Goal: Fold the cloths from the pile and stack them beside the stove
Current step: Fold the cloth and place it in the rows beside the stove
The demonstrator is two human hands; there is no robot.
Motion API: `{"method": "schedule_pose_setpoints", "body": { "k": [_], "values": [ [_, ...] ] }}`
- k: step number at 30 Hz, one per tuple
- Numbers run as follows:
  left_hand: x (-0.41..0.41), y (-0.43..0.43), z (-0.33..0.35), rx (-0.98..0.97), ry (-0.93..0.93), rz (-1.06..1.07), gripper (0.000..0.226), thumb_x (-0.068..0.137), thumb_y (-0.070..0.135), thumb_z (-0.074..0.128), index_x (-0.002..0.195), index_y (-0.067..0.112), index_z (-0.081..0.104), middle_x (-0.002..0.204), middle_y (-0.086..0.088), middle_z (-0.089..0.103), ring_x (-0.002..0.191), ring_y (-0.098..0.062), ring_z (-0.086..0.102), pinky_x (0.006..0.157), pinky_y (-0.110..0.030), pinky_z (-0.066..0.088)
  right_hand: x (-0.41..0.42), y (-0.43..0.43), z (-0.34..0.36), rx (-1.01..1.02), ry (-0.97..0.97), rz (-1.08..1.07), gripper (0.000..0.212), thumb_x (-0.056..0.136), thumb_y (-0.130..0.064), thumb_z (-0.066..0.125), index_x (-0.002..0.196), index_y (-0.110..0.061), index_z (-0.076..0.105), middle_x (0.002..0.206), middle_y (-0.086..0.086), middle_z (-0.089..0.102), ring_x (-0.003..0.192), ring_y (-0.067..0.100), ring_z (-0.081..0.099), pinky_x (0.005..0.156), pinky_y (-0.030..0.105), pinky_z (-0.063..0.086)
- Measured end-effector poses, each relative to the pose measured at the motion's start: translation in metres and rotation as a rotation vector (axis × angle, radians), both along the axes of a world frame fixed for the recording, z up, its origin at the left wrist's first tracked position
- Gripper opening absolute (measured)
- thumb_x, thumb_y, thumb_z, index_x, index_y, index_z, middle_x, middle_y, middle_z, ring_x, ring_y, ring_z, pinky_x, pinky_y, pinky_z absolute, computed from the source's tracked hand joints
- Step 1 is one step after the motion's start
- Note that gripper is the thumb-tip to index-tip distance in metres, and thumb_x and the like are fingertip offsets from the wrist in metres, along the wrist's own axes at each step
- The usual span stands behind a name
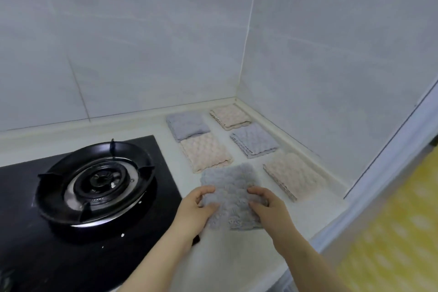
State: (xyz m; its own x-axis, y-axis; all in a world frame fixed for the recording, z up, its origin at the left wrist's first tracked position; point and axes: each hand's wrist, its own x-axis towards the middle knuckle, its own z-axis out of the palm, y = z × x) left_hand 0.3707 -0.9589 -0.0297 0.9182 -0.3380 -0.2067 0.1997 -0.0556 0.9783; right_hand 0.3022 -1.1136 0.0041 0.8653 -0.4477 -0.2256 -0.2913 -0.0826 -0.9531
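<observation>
A grey waffle cloth [231,193] lies folded on the white counter [237,256], just right of the stove [94,185]. My left hand [196,206] pinches its left edge between thumb and fingers. My right hand [265,206] pinches its right edge the same way. Behind it lie several folded cloths in two rows: a pink cloth [205,150] and a grey cloth [186,124] on the left, and a pink cloth [292,174], a grey cloth [254,141] and a pink cloth [230,116] along the right wall.
The black glass hob with its round burner fills the left side. Tiled walls [308,54] close the counter at the back and right, meeting in a corner. The counter's front edge runs diagonally at lower right, above a yellow patterned floor [391,232].
</observation>
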Motion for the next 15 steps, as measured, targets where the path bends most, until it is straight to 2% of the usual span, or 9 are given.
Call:
{"method": "schedule_pose_setpoints", "body": {
  "k": [2, 4, 6, 9, 11, 13, 15],
  "values": [
    [0.009, -0.017, -0.009, 0.022, 0.015, 0.050, 0.033, 0.087, 0.003, 0.063, 0.112, 0.024, 0.059, 0.114, 0.008, 0.050, 0.083, 0.011, 0.047, 0.061, -0.005, 0.042, 0.021, -0.022, -0.011, -0.024, 0.047, 0.070, 0.026, 0.093, 0.002, 0.046, 0.102, -0.018, 0.059, 0.088, -0.001, 0.057, 0.060, 0.014, 0.050, 0.046, 0.012, 0.044],
    [0.014, -0.032, -0.017, 0.027, 0.057, 0.113, 0.036, 0.086, 0.000, 0.062, 0.110, 0.026, 0.058, 0.100, 0.010, 0.052, 0.066, -0.002, 0.050, 0.054, -0.011, 0.044, 0.040, -0.042, -0.021, -0.042, 0.095, 0.137, 0.029, 0.092, 0.002, 0.045, 0.108, -0.017, 0.059, 0.084, -0.001, 0.056, 0.059, 0.013, 0.051, 0.048, 0.013, 0.045],
    [0.017, -0.044, -0.025, 0.052, 0.097, 0.162, 0.039, 0.085, -0.002, 0.062, 0.114, 0.025, 0.058, 0.086, 0.010, 0.051, 0.058, -0.011, 0.046, 0.050, -0.015, 0.043, 0.056, -0.059, -0.030, -0.065, 0.131, 0.201, 0.029, 0.092, -0.002, 0.046, 0.110, -0.021, 0.059, 0.089, -0.010, 0.056, 0.065, 0.011, 0.055, 0.056, 0.016, 0.047],
    [0.017, -0.060, -0.029, 0.082, 0.126, 0.229, 0.040, 0.085, -0.005, 0.061, 0.118, 0.019, 0.058, 0.086, 0.003, 0.054, 0.061, -0.013, 0.051, 0.051, -0.014, 0.045, 0.071, -0.077, -0.041, -0.066, 0.149, 0.303, 0.025, 0.092, -0.005, 0.049, 0.104, -0.026, 0.058, 0.099, -0.012, 0.056, 0.072, 0.007, 0.056, 0.061, 0.013, 0.045],
    [0.016, -0.063, -0.031, 0.057, 0.156, 0.281, 0.037, 0.084, -0.010, 0.059, 0.113, 0.013, 0.060, 0.090, 0.000, 0.060, 0.062, -0.007, 0.060, 0.050, -0.011, 0.046, 0.076, -0.081, -0.048, -0.043, 0.182, 0.352, 0.023, 0.092, -0.007, 0.051, 0.101, -0.028, 0.058, 0.096, -0.008, 0.058, 0.072, 0.010, 0.056, 0.065, 0.017, 0.046],
    [0.011, -0.066, -0.034, 0.064, 0.147, 0.336, 0.034, 0.083, -0.010, 0.061, 0.108, 0.013, 0.062, 0.086, 0.000, 0.061, 0.054, -0.001, 0.058, 0.053, -0.011, 0.045, 0.078, -0.087, -0.054, -0.011, 0.207, 0.394, 0.022, 0.091, -0.009, 0.054, 0.100, -0.028, 0.058, 0.088, -0.003, 0.059, 0.074, 0.014, 0.056, 0.069, 0.022, 0.047],
    [0.010, -0.067, -0.038, 0.093, 0.144, 0.360, 0.035, 0.080, -0.005, 0.066, 0.108, 0.016, 0.066, 0.086, -0.005, 0.058, 0.066, -0.014, 0.055, 0.066, -0.022, 0.045, 0.081, -0.094, -0.055, 0.031, 0.209, 0.425, 0.020, 0.089, -0.008, 0.056, 0.099, -0.026, 0.059, 0.081, 0.000, 0.057, 0.070, 0.014, 0.055, 0.062, 0.017, 0.045]
  ]
}}
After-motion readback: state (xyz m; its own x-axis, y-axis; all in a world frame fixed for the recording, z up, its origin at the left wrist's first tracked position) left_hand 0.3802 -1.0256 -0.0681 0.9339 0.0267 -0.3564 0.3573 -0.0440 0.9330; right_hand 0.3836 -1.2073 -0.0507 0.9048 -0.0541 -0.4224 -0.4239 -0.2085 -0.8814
